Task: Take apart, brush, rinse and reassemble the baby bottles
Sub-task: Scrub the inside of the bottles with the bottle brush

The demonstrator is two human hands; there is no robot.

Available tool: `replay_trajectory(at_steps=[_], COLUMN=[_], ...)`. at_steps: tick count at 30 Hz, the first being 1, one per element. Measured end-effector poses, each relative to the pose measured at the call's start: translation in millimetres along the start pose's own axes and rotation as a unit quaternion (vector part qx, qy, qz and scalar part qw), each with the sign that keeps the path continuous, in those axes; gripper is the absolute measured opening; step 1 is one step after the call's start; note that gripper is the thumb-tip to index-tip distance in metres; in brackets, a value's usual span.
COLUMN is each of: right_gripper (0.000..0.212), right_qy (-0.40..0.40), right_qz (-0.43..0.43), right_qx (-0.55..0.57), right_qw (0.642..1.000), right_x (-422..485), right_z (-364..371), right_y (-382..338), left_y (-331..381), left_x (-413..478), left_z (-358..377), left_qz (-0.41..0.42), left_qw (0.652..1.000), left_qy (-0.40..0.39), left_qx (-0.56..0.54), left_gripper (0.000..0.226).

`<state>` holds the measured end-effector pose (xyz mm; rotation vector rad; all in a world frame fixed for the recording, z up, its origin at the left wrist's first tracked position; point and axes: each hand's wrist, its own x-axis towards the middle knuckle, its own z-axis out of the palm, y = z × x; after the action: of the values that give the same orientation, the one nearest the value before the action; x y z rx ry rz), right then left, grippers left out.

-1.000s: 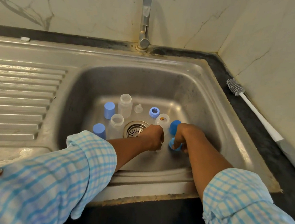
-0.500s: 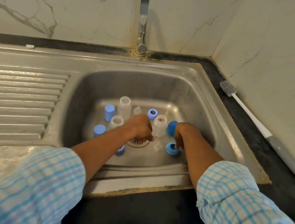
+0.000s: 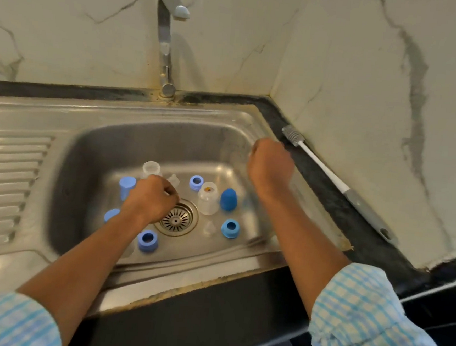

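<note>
Right hand (image 3: 271,165) hovers above the right sink rim (image 3: 323,224).

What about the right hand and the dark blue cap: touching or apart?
Apart. Head view: bare sink shows between the right hand and the dark blue cap.

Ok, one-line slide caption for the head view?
Bottle parts scattered in the sink; left hand down among them, right hand up near the brush on the counter.

A steel sink (image 3: 252,125) with a ribbed draining board (image 3: 8,172) sits in a dark counter (image 3: 328,197). Its tap (image 3: 165,58) rises before a veined marble wall (image 3: 69,24).
</note>
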<state>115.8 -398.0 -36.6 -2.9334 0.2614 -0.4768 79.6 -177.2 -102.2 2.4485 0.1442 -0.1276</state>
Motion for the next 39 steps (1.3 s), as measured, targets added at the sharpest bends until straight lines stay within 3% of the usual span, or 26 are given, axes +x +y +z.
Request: replay_trajectory(at_steps=[5, 10, 16, 21, 24, 26, 30, 35, 39], right_gripper=[0.021, 0.017, 0.021, 0.027, 0.027, 0.025, 0.019, 0.020, 0.019], right_qy=[0.054, 0.027, 0.042, 0.056, 0.011, -0.030, -0.119, -0.167, -0.155], right_qz=[0.066, 0.143, 0.157, 0.070, -0.039, -0.068, -0.101, -0.092, -0.088], right_qx=[-0.053, -0.092, -0.069, 0.023, 0.043, 0.066, 0.085, 0.105, 0.120], right_qw=[0.995, 0.985, 0.984, 0.996, 0.998, 0.995, 0.984, 0.976, 0.977], right_x=[19, 18, 21, 28, 26, 20, 3, -8, 0], right_z=[-18, -13, -18, -31, -28, -16, 17, 37, 41], right_y=[55, 92, 102, 59, 14, -13, -54, -73, -76], left_y=[-7, -11, -13, -9, -20, -28, -37, -43, -53], left_x=[1, 5, 8, 10, 17, 22, 34, 56, 80], left_z=[0, 6, 2, -17, -32, -36, -34, -39, -40], left_qz=[-0.014, -0.022, -0.043, -0.052, -0.080, -0.095, -0.107, -0.082, -0.077], left_qw=[1.000, 0.999, 0.998, 0.993, 0.984, 0.984, 0.990, 0.991, 0.993], left_qy=[-0.006, -0.017, -0.004, 0.043, 0.098, 0.113, 0.087, 0.100, 0.040], left_qx=[-0.001, -0.021, -0.044, -0.092, -0.122, -0.100, -0.033, 0.038, 0.081], left_gripper=[0.014, 0.015, 0.018, 0.015, 0.009, 0.005, 0.040, 0.003, 0.043])
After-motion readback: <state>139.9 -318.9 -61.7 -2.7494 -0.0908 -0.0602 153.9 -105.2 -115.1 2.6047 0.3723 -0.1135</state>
